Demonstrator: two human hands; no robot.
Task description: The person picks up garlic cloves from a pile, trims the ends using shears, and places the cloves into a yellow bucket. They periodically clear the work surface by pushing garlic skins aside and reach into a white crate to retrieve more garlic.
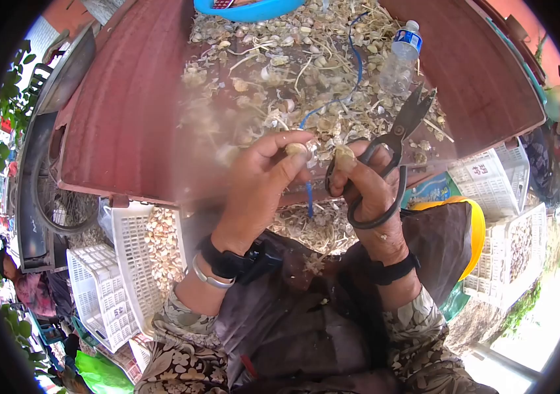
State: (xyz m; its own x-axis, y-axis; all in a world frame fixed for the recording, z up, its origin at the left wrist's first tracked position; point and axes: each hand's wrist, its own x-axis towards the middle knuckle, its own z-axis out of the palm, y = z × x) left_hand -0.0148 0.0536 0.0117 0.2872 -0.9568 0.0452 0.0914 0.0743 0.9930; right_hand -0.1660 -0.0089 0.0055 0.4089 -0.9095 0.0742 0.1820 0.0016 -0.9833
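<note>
Over the near edge of the red-brown table my left hand (263,171) is closed in a pinch, thumb against fingertips, on a small pale piece of garlic (313,144), mostly hidden by the fingers. Just to its right, my right hand (373,187) has its fingers through the dark handles of a pair of scissors (398,134). The blades point up and to the right, slightly apart. The right thumb and fingertips come close to the left fingertips. Loose garlic cloves and papery skins (293,46) lie scattered beyond both hands.
A clear plastic bottle (398,65) lies on the table (122,111), with a blue cord (358,59) among the skins. A blue basin (250,9) stands at the far edge. White crates (138,262) flank me, one holding pale cloves (163,246); a yellow rim (475,236) is at right.
</note>
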